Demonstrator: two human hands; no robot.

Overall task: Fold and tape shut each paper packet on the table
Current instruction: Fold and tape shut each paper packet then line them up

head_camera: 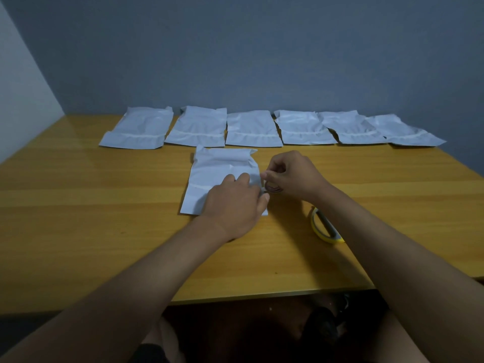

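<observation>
Left hand [235, 203] flat on packet [222, 169], right hand [290, 174] at 3 o'clock pinching tape roll [273, 188]: keep fold pinned, pull tape taut across.

Wooden table [78, 205] bears seven paper packets [251, 129] and scissors [324, 227].

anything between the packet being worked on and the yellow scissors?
Only bare wooden table in the head view. The packet lies under the left hand; the yellow scissors lie apart, partly hidden by the right forearm.
</observation>
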